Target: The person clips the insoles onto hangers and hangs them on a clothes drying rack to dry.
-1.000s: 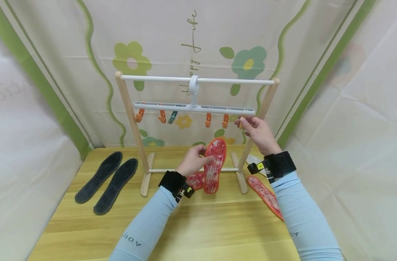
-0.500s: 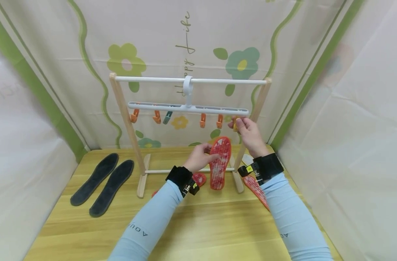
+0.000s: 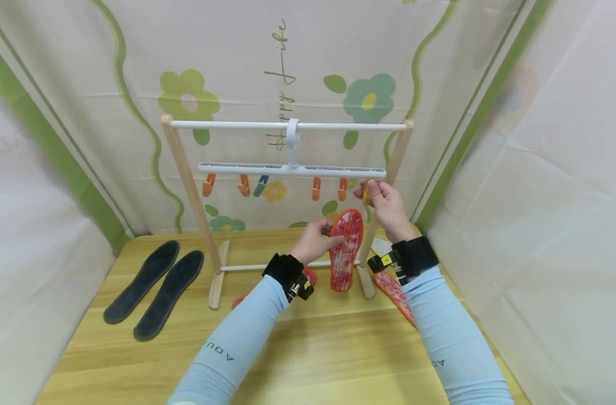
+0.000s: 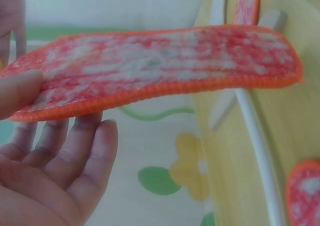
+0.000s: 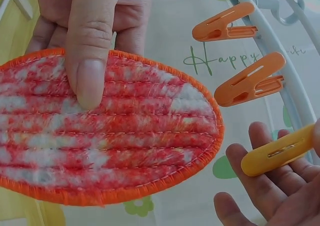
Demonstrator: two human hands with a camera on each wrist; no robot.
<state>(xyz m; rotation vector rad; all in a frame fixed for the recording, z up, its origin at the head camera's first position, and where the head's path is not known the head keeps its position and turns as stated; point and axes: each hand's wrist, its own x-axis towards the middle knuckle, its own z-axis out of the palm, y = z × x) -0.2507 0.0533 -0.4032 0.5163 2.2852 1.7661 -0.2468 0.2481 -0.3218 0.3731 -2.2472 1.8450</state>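
Note:
My left hand [image 3: 311, 242] pinches a red-and-white insole [image 3: 347, 253] with orange stitched edging, thumb on its front face and fingers behind. The insole stands nearly upright in front of the rack's right half. Up at the right end of the grey hanger [image 3: 247, 169], my right hand [image 3: 389, 209] holds a yellow clothespin [image 5: 280, 150] between thumb and fingers. The insole's top is just below and left of that clothespin, apart from it. Two orange clothespins [image 5: 250, 79] hang beside it in the right wrist view.
The hanger hooks over the white top bar [image 3: 237, 125] of a wooden rack [image 3: 186, 185]. Two dark insoles [image 3: 143, 283] lie on the table [image 3: 308, 360] at left. Another red insole [image 3: 395, 296] and a whitish one [image 3: 381, 246] lie at right; a further red one is partly behind my left forearm.
My left hand has brought the insole right and slightly up, closer to the right hand. The right hand stays at the yellow clothespin. The head view has shifted a little.

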